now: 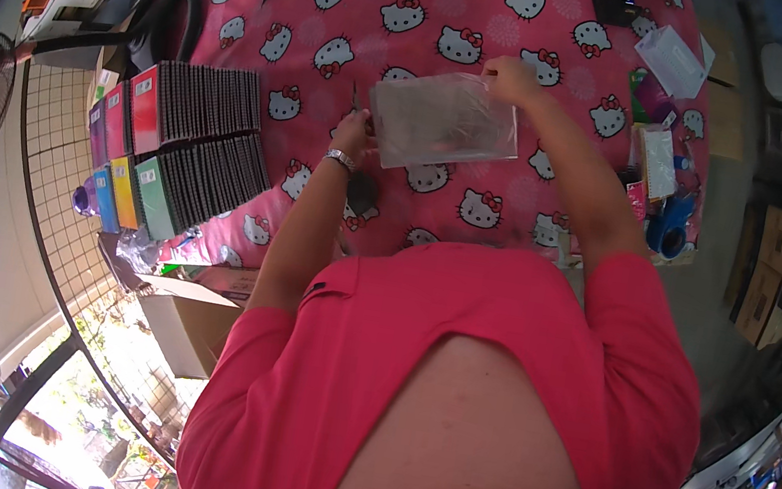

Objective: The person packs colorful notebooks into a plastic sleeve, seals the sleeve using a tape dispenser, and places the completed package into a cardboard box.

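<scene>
A clear plastic bag (442, 121) with something dark inside is held up between both hands over a pink cloth with a cartoon cat print (346, 5). My left hand (356, 128) grips the bag's lower left corner; a watch sits on that wrist, and a small dark tool seems to be held alongside. At the upper right corner, my right hand (511, 78) pinches the bag. A dark object (363, 193) lies on the cloth just below my left wrist.
Rows of spiral notebooks (186, 143) with coloured covers lie at the left of the cloth. A clear plastic box (671, 59), small packs and a blue tape roll (669, 225) sit at the right edge. An open cardboard box (183, 315) stands lower left, by a wire grid.
</scene>
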Demonstrator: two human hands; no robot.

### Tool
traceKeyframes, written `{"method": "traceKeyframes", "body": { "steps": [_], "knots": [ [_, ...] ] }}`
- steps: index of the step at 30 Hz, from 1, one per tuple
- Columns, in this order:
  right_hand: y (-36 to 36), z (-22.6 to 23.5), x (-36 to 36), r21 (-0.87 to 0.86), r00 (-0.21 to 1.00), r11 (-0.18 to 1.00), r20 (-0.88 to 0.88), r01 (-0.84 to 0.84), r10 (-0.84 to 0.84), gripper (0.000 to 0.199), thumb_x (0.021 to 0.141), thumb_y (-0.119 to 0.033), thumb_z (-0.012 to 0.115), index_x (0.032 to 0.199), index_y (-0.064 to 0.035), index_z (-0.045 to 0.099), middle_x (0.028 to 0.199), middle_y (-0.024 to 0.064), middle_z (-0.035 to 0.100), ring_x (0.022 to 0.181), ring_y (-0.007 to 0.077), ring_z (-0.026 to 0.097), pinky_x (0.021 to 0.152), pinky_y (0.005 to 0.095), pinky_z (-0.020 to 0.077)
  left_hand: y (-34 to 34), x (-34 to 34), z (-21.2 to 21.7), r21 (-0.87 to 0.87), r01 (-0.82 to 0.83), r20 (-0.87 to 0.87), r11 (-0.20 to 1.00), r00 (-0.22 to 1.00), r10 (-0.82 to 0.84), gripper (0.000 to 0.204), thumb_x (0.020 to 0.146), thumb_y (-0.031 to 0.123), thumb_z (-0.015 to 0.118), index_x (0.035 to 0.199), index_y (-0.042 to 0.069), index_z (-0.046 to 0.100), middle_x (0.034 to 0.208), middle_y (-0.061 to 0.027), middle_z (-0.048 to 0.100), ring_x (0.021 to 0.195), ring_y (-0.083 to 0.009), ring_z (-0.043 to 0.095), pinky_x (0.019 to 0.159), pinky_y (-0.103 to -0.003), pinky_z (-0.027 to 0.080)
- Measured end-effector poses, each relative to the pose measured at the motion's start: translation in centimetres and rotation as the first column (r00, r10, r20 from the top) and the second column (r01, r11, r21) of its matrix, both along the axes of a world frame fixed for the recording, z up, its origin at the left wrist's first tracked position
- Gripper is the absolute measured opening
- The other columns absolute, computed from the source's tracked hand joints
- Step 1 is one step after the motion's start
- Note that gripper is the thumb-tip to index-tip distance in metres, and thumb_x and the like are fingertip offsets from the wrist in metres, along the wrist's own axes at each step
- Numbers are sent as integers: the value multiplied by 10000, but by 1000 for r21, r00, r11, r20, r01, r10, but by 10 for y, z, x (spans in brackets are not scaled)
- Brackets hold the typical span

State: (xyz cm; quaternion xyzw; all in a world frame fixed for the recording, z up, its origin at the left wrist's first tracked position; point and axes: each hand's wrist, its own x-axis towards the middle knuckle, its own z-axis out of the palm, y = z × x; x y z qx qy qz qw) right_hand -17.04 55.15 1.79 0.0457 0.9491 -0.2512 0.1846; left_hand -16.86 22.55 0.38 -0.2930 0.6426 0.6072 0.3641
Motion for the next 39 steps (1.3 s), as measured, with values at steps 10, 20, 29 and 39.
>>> {"method": "traceKeyframes", "body": {
  "steps": [10,20,29,39],
  "knots": [
    [-17,95,143,-431,899,827,-397,-360,184,245,743,-53,606,943,-161,700,1117,63,625,1017,238,589,890,356,446,-24,1,8,111,-55,99,992,994,44,496,863,526,516,1123,103,519,969,-48,585,878,-212,593,718,-395,485],
    [-32,22,177,-359,984,921,-141,-151,106,365,764,-177,644,1124,-140,599,1267,96,509,1163,285,475,980,446,353,17,58,-15,-435,154,-502,887,777,-380,417,755,234,711,1069,23,536,844,-103,620,736,-189,584,663,-324,475],
    [-85,-8,111,157,855,874,-190,-459,483,765,789,-543,573,1437,-309,240,1526,98,96,1396,367,64,1097,559,49,13,16,4,-252,-88,-397,964,917,-20,146,823,86,618,927,18,541,732,-78,588,715,-186,582,641,-300,473],
    [-91,-33,71,256,877,862,-91,-438,472,841,805,-640,477,1463,-352,40,1535,69,-100,1382,417,-98,1061,619,-49,-1,39,26,-643,-49,-684,764,486,-544,494,778,117,606,1231,5,443,1172,-205,506,1082,-365,500,945,-430,393]
  ]
}}
